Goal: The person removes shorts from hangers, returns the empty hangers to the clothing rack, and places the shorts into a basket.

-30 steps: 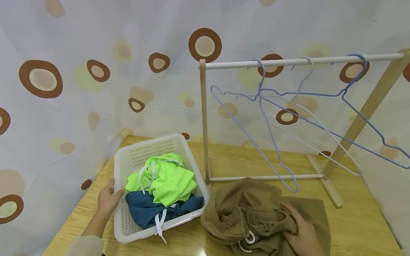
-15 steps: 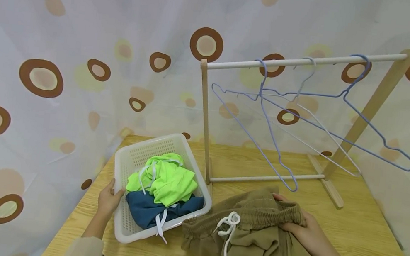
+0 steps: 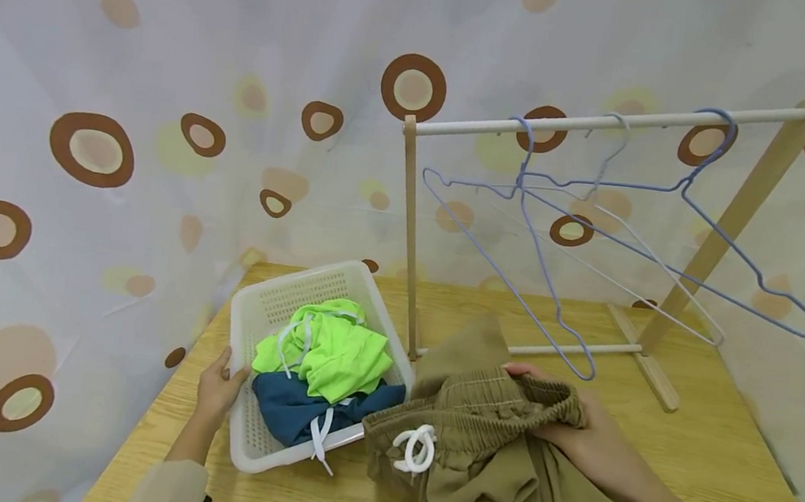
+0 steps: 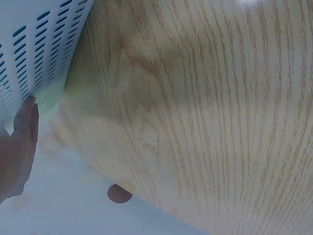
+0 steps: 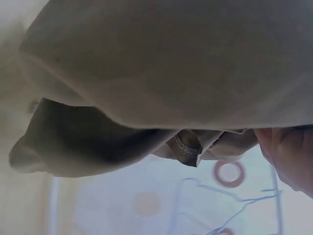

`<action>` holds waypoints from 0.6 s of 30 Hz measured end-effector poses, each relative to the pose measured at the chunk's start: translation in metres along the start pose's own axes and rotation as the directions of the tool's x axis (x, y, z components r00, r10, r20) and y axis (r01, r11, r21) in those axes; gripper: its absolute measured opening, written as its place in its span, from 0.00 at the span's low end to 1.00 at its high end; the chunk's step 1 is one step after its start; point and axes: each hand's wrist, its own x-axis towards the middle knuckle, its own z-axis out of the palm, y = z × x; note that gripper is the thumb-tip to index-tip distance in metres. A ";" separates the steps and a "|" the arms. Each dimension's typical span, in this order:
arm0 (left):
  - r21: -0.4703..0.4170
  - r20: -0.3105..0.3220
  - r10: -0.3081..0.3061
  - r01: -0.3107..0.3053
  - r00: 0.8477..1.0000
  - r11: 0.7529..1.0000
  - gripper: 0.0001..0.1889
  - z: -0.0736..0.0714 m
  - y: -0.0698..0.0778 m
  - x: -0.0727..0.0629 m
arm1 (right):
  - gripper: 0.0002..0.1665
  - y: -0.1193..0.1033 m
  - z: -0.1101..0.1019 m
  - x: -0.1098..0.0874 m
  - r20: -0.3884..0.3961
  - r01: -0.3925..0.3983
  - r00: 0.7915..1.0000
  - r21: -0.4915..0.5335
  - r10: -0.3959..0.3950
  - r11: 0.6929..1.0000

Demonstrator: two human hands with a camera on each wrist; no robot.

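Brown drawstring pants (image 3: 469,454) hang bunched over the front of the table, their gathered waistband and knotted white cord facing up. At the right end of that waistband, my right hand (image 3: 603,444) grips the cloth between thumb and fingers. In the right wrist view the brown cloth (image 5: 171,63) covers most of the picture. My left hand (image 3: 219,387) touches the left side of a white plastic basket (image 3: 239,332); the left wrist view has its straight fingers (image 4: 27,120) against the slotted wall. Inside the basket lie a neon green garment (image 3: 333,354) and a dark blue one (image 3: 290,411) with a white cord.
A wooden rack (image 3: 411,236) with a white rail (image 3: 474,128) stands behind the pants. Two blue hangers (image 3: 549,287) and a white hanger (image 3: 639,239) hang from it. A dotted curtain (image 3: 151,257) encloses the wooden table (image 3: 719,464).
My right hand has raised the pants' waistband and drawn it left, so the white cord shows in front and the cloth overlaps the basket's right corner. My left hand stays at the basket.
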 end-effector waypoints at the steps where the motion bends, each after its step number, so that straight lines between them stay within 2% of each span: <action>1: -0.013 0.006 -0.005 0.005 1.000 1.000 0.34 0.000 0.000 0.000 | 0.30 -0.005 -0.001 0.005 0.003 0.022 1.000 -0.004 -0.022 1.000; 6: -0.040 0.014 -0.016 0.016 1.000 0.999 0.34 0.000 0.000 0.000 | 0.32 -0.026 -0.005 0.029 -0.005 0.106 0.994 -0.028 -0.106 0.994; 10: -0.044 0.015 -0.018 0.019 1.000 0.999 0.34 0.001 -0.001 0.000 | 0.30 -0.040 -0.002 0.042 -0.048 0.121 0.991 -0.004 -0.121 0.993; 14: -0.035 0.013 -0.021 0.022 1.000 0.999 0.34 0.001 -0.001 0.000 | 0.27 -0.049 0.013 0.057 -0.107 0.137 0.986 0.080 -0.128 0.987; 18: -0.025 -0.003 -0.012 0.012 1.000 1.000 0.34 0.002 -0.002 0.000 | 0.28 -0.044 0.038 0.080 -0.218 0.198 0.962 0.132 -0.167 0.971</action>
